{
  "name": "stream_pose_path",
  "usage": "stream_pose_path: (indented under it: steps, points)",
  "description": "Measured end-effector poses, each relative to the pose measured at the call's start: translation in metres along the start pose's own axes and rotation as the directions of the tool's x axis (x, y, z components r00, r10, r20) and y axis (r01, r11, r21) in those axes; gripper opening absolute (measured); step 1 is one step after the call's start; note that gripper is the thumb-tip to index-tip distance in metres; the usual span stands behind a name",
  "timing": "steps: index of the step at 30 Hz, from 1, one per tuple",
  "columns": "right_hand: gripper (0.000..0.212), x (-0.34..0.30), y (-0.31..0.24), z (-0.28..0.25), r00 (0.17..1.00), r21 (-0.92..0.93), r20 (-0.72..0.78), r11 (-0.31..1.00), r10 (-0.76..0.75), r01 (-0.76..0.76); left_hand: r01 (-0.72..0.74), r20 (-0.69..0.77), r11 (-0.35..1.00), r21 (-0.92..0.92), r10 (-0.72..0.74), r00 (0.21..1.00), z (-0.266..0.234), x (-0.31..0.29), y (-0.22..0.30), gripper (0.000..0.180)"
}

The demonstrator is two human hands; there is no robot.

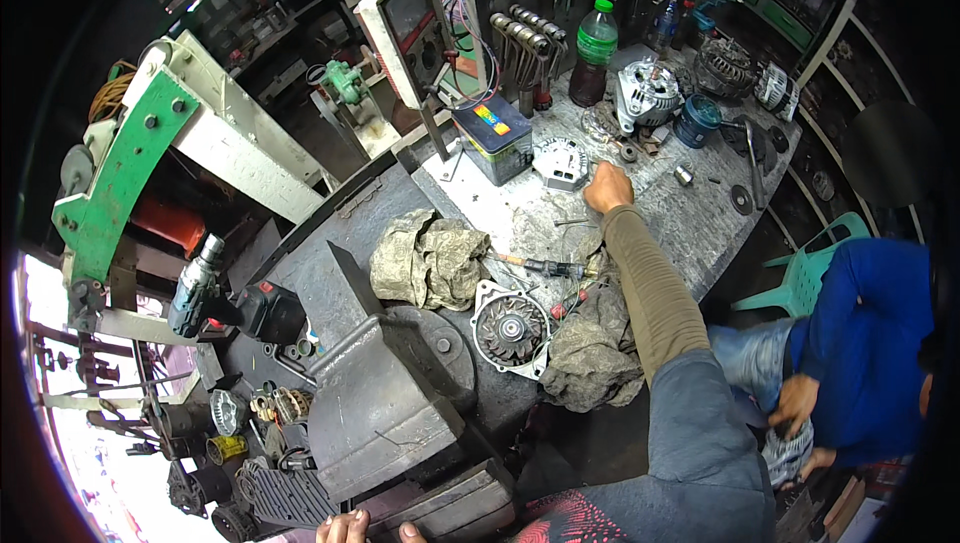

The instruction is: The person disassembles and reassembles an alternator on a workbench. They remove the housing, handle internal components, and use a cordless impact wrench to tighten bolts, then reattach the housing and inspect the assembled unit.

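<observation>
My right arm stretches over the workbench. My right hand is closed in a fist just above the bench top; whatever its fingers hold is hidden. Close to its left lies a silver alternator housing. Beyond it are small loose parts and a larger alternator. My left hand shows only its fingertips at the lower edge, spread apart beside a big dark metal bench vise. Between my arms sits an open alternator half with its finned rotor, next to crumpled dirty cloths.
A battery, a bottle of dark liquid and a blue tub stand on the bench. A soldering iron lies near the cloths. At left is a cordless impact wrench. A co-worker in blue handles an alternator at right.
</observation>
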State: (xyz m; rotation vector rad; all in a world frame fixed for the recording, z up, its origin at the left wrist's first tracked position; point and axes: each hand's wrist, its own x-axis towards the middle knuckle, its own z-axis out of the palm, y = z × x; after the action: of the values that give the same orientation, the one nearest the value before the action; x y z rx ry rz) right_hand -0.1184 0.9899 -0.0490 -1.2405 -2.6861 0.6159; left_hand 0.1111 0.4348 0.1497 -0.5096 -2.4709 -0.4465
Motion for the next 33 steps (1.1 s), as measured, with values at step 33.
stream_pose_path:
  steps: [33]
  points:
    - [0.019,-0.28,-0.14,-0.195,0.769,0.961,0.193,0.276,-0.609,-0.023,0.105,-0.003,0.71,-0.696,-0.15,0.989,0.001,0.005,-0.027,0.035]
